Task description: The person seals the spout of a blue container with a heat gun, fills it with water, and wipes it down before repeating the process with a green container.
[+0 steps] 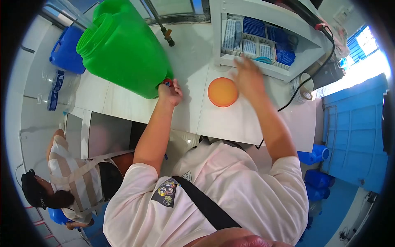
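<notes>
The person's left hand (172,91), just left of the frame's centre, is clenched around a small red tap (167,82) at the bottom corner of a large green plastic water container (123,47), which fills the upper left of the frame and lies tilted on the white tiled counter (193,111) with its wide ribbed mouth pointing toward the upper left. The right hand (248,78), above and right of centre, is blurred; its fingers are spread and it grasps nothing, reaching at the lower edge of a white shelf unit (263,68) in the upper middle of the frame. Whether it touches the shelf cannot be told. Inside the shelf stand white baskets with blue and white packets (257,35). Between the two hands, nearer the right one, an orange round lid (223,92) lies flat on the counter, apart from both hands. A black cable (304,82) runs from the upper right down across the counter's right end, past a stack of clear cups (302,87). A blue jerrycan (66,49) stands at the far upper left behind the green container. In the lower left another person in a striped top (72,177) sits below the counter. A blue door (354,131) takes up the right edge.
</notes>
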Available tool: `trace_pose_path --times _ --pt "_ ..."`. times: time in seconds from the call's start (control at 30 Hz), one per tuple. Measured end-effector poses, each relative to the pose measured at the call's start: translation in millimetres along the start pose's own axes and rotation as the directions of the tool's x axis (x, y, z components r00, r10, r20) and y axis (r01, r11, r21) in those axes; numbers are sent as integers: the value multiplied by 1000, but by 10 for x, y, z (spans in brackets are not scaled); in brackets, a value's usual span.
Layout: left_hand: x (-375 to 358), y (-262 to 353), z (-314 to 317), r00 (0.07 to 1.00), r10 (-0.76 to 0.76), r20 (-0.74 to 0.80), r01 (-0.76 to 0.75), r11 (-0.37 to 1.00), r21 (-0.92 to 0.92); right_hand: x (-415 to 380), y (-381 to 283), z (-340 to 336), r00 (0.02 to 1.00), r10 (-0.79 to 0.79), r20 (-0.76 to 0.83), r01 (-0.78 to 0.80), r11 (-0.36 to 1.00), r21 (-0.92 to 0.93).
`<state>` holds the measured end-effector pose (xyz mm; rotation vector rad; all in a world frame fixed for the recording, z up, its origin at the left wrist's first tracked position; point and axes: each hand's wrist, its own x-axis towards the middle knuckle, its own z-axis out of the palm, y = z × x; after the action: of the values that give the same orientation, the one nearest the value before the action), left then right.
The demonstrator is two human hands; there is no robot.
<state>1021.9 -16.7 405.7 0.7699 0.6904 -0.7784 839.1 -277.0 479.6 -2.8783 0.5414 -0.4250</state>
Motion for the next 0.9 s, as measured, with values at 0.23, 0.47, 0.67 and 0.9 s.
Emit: trace_pose_path --times 0.23,0.47,0.67,0.9 --pt "-29 -45 -161 995 97 6 -97 982 165 1041 699 -124 942 307 133 -252 913 -320" --pt "-780 -343 -80 974 28 227 -119 910 398 1133 623 -256 935 315 162 -255 917 -307" --pt "-1460 -665 504 819 81 569 -479 643 598 93 35 -542 995 2 -95 65 716 695" --pt "-1333 -949 715 791 86 606 -507 645 571 -729 -339 -254 999 -30 20 -13 211 977"
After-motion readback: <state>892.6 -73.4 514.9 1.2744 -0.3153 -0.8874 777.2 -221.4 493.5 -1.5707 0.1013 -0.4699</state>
